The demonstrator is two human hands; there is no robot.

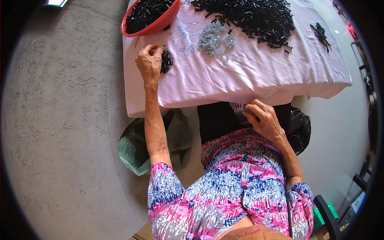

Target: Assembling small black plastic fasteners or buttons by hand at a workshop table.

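Observation:
My left hand (149, 64) is over the left part of the pink-covered table (192, 80), thumb and fingertips drawn together in a pinch. Whatever is between them is too small to make out. Right beside those fingers lies a small pile of black pieces (166, 63). Below the table's front edge, close to my lap, my right hand (265, 120) is curled with its fingers bent. A dark, partly hidden object (241, 115) shows at its fingertips; its kind is unclear.
A red basket (168, 22) full of black pieces stands at the far left. A heap of silvery metal bits (216, 39) and a large black heap (260, 20) lie farther back. Thin black pieces (321, 35) lie right. A green sack (134, 148) sits on the floor.

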